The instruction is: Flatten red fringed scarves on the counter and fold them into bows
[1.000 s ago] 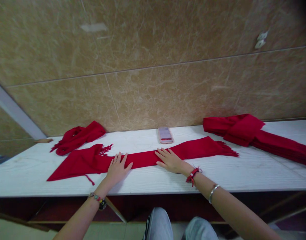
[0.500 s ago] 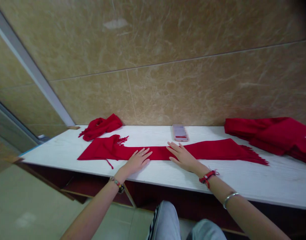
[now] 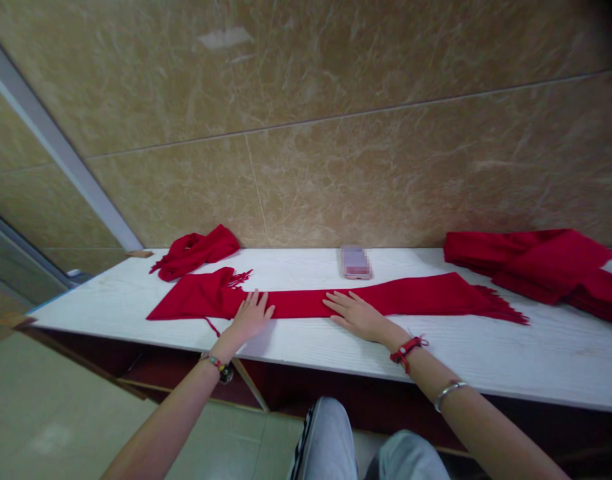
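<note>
A long red scarf (image 3: 300, 304) with fringed ends lies stretched along the white tabletop (image 3: 406, 360). Its left part is bunched and folded over, with fringe sticking out at the back and a strand hanging toward the front edge. My left hand (image 3: 251, 316) rests on the scarf beside that bunched part, fingers spread. Flat on the scarf's middle, right of centre, lies my right hand (image 3: 359, 316), its fingers stretched out to the left. Neither hand grips the cloth.
A phone (image 3: 356, 262) lies behind the scarf near the tiled wall (image 3: 336, 180). At the back left is a crumpled red scarf (image 3: 201, 253); several folded red scarves (image 3: 536, 263) are piled at the right. Open shelves (image 3: 176, 377) sit under the tabletop, above my knees (image 3: 326, 440).
My left hand has slid left along the scarf toward the bunched part. My right hand stays flat in about the same place on the cloth. The view has shifted slightly.
</note>
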Tool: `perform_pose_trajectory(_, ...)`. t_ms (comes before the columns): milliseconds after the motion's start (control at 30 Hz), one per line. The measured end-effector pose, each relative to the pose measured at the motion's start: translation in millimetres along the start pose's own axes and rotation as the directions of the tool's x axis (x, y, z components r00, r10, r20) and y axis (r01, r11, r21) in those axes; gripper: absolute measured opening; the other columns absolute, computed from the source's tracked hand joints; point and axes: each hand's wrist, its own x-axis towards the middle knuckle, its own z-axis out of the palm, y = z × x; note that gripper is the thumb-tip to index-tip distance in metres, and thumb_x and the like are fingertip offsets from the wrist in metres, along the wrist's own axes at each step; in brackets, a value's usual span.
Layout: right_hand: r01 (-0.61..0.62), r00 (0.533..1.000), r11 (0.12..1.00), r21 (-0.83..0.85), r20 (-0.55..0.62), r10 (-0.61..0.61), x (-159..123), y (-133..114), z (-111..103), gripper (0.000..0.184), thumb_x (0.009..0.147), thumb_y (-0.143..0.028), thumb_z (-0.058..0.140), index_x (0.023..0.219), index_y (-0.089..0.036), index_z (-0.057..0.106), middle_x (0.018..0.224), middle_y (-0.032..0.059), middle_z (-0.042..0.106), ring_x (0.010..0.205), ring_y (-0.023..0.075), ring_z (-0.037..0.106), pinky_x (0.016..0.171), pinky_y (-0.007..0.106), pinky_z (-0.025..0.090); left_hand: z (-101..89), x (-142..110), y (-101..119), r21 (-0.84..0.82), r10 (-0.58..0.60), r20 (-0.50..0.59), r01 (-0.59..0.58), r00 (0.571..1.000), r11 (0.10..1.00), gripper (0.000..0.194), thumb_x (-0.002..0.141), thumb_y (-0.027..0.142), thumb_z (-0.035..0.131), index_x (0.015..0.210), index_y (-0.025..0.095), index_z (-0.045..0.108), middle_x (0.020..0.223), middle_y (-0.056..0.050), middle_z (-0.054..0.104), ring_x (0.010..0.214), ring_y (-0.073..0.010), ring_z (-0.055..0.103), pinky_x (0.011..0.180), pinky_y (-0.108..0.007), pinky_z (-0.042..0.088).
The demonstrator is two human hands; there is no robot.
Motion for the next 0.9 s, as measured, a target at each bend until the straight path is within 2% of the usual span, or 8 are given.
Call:
perform_pose_trajectory(100, -0.012, 1.000, 1.000, 0.011, -0.005, 0.012, 0, -1, -1, 0.048, 0.091, -0.043, 0.024, 0.133, -0.022, 0.033, 0.139, 0.0073, 0.033, 0.129, 0.0198, 0.025, 0.104, 0.045, 0.020, -1.4, 0, 25, -0.063, 0.221, 0.011, -0.220, 0.975, 0.973, 0.050, 0.089, 0.037, 0.025, 0.135, 0.019, 0.028, 0.144, -0.011, 0.020, 0.132, -0.0258, 0.015, 0.102, -0.043, 0.022)
perform_pose_trajectory(200, -0.016, 1.000, 1.000, 0.004, -0.013, 0.016, 0, -1, -1, 0.048, 0.090, -0.041, 0.027, 0.133, -0.021, 0.033, 0.138, 0.0077, 0.034, 0.128, 0.0201, 0.027, 0.103, 0.045, 0.021, -4.3, 0, 33, -0.093, 0.225, 0.064, -0.219, 0.972, 0.971, 0.051, 0.088, 0.037, 0.025, 0.136, 0.021, 0.025, 0.144, -0.010, 0.016, 0.132, -0.0259, 0.013, 0.102, -0.045, 0.020)
perform_pose_trajectory(300, -0.010, 0.999, 1.000, -0.022, -0.049, 0.009, 0, -1, -2, 0.046, 0.089, -0.038, 0.033, 0.130, -0.018, 0.039, 0.134, 0.0091, 0.040, 0.125, 0.0208, 0.031, 0.103, 0.043, 0.023, -7.0, 5, 26, -0.118, 0.225, 0.131, -0.210, 0.965, 0.970, 0.052, 0.088, 0.040, 0.026, 0.137, 0.022, 0.023, 0.145, -0.011, 0.014, 0.132, -0.0272, 0.012, 0.101, -0.047, 0.020)
perform_pose_trajectory(433, 0.052, 0.986, 0.993, -0.106, -0.154, -0.068, 1, -14, -6, 0.034, 0.086, -0.026, 0.041, 0.117, -0.017, 0.053, 0.124, 0.0097, 0.050, 0.119, 0.0217, 0.038, 0.101, 0.041, 0.024, -14.1, 25, 16, -0.137, 0.294, 0.082, -0.282, 0.952, 0.950, 0.046, 0.087, 0.026, 0.027, 0.132, 0.021, 0.035, 0.141, -0.008, 0.029, 0.130, -0.0248, 0.021, 0.102, -0.045, 0.021)
perform_pose_trajectory(567, 0.102, 0.973, 0.972, -0.210, -0.184, -0.142, 13, -41, -11, 0.025, 0.085, -0.016, 0.042, 0.104, -0.014, 0.058, 0.102, 0.0104, 0.058, 0.099, 0.0200, 0.048, 0.086, 0.036, 0.036, -28.7, 55, 14, -0.207, 0.447, 0.040, -0.430, 0.894, 0.878, 0.046, 0.079, 0.017, 0.036, 0.124, 0.015, 0.046, 0.125, -0.010, 0.050, 0.114, -0.0182, 0.046, 0.097, -0.029, 0.031)
perform_pose_trajectory(667, 0.126, 0.973, 0.946, -0.299, -0.148, -0.176, 30, -57, -13, 0.020, 0.086, -0.015, 0.042, 0.100, -0.014, 0.057, 0.091, 0.0088, 0.059, 0.089, 0.0195, 0.050, 0.075, 0.034, 0.039, -38.0, 75, 17, -0.289, 0.494, 0.106, -0.448, 0.863, 0.846, 0.044, 0.074, 0.023, 0.046, 0.117, 0.014, 0.051, 0.105, -0.008, 0.062, 0.091, -0.0175, 0.056, 0.082, -0.026, 0.040)
perform_pose_trajectory(800, 0.220, 0.964, 0.893, -0.392, -0.055, -0.261, 47, -66, -15, 0.021, 0.086, -0.011, 0.042, 0.104, -0.014, 0.053, 0.084, 0.0065, 0.059, 0.081, 0.0188, 0.053, 0.065, 0.030, 0.038, -41.9, 94, 24, -0.387, 0.527, 0.260, -0.413, 0.809, 0.824, 0.032, 0.065, 0.024, 0.054, 0.094, 0.014, 0.062, 0.074, -0.001, 0.063, 0.063, -0.0129, 0.051, 0.060, -0.022, 0.039)
perform_pose_trajectory(900, 0.288, 0.951, 0.860, -0.421, 0.016, -0.310, 52, -67, -16, 0.026, 0.087, -0.013, 0.040, 0.111, -0.019, 0.049, 0.077, 0.0034, 0.059, 0.070, 0.0167, 0.053, 0.057, 0.027, 0.036, -41.9, 103, 26, -0.427, 0.556, 0.267, -0.420, 0.787, 0.800, 0.022, 0.063, 0.027, 0.056, 0.080, 0.014, 0.063, 0.068, 0.001, 0.060, 0.059, -0.0116, 0.048, 0.055, -0.021, 0.036)
